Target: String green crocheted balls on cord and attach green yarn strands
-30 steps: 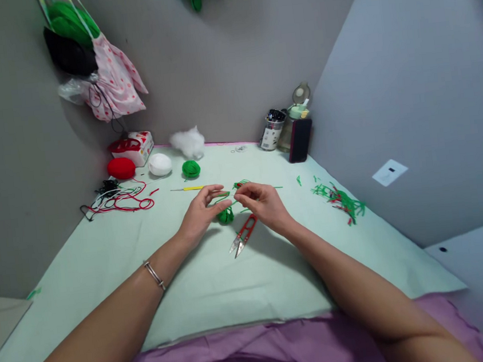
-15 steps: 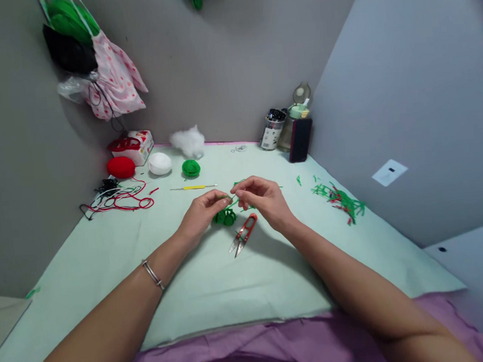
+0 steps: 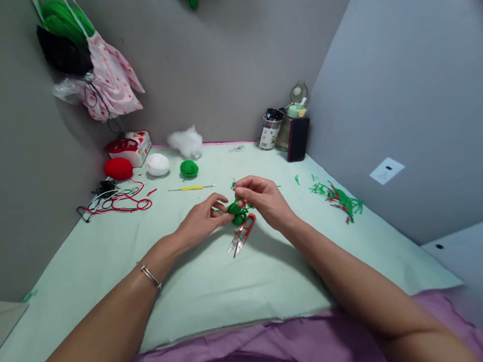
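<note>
Both my hands meet over the middle of the pale green mat [image 3: 218, 287]. My left hand [image 3: 202, 219] pinches a small green crocheted piece [image 3: 236, 211] from the left. My right hand [image 3: 263, 199] has its fingers closed on the piece's top, where thin green yarn ends stick out. Red-handled thread snips [image 3: 242, 235] lie on the mat just below the piece, touching neither hand. A yellow-handled crochet hook [image 3: 193, 188] lies beyond my left hand.
Red [image 3: 118, 168], white [image 3: 157, 164] and green [image 3: 189, 168] yarn balls, a red-white box [image 3: 131, 148] and white stuffing [image 3: 185, 142] sit at the back left. Tangled red cord [image 3: 116, 201] lies left. Yarn scraps [image 3: 338, 199] lie right. A jar [image 3: 268, 132], bottle and dark phone [image 3: 297, 139] stand at the back.
The green piece has been lifted off the mat and shifted right, now held between both hands. My left hand closed from spread fingers to a pinch.
</note>
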`<state>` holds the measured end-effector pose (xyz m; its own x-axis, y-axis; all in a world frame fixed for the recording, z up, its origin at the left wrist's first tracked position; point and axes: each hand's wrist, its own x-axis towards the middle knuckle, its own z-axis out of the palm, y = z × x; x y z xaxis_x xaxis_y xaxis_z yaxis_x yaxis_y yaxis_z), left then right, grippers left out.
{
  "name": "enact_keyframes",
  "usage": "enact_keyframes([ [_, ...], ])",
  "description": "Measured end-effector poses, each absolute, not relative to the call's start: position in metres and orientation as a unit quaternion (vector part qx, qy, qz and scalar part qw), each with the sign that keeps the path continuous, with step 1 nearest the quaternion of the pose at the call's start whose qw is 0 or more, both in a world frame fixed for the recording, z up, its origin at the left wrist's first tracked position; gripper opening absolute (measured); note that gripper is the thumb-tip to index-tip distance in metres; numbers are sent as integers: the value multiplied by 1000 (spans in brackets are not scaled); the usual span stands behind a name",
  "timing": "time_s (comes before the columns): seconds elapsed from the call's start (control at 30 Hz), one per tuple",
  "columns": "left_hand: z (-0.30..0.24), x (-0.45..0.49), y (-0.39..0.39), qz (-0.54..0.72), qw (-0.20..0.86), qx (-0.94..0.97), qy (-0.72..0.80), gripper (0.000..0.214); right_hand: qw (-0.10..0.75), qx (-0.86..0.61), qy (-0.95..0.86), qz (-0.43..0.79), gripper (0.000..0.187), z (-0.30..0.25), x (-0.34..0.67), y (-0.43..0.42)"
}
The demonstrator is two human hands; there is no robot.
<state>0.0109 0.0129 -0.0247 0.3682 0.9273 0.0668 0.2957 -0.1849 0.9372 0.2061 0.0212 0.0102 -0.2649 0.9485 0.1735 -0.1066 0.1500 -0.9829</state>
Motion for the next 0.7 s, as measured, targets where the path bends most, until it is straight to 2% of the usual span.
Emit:
enact_keyframes([
  [0.23,-29,19,13,375,510,658,408,30,484,-348,-593,542,25,12,206,18],
  [0.33,-28,16,17,406,527,628,404,29,488,-361,-617,501,25,13,208,19],
  [0.47,-23,8,22,452,566,573,384,37,495,-410,-703,305,24,12,214,21],
  [0.57,-20,3,23,468,568,561,380,39,447,-433,-769,149,23,9,217,22],
  [0.7,-18,1,24,472,568,553,386,39,370,-422,-823,91,22,7,217,19],
])
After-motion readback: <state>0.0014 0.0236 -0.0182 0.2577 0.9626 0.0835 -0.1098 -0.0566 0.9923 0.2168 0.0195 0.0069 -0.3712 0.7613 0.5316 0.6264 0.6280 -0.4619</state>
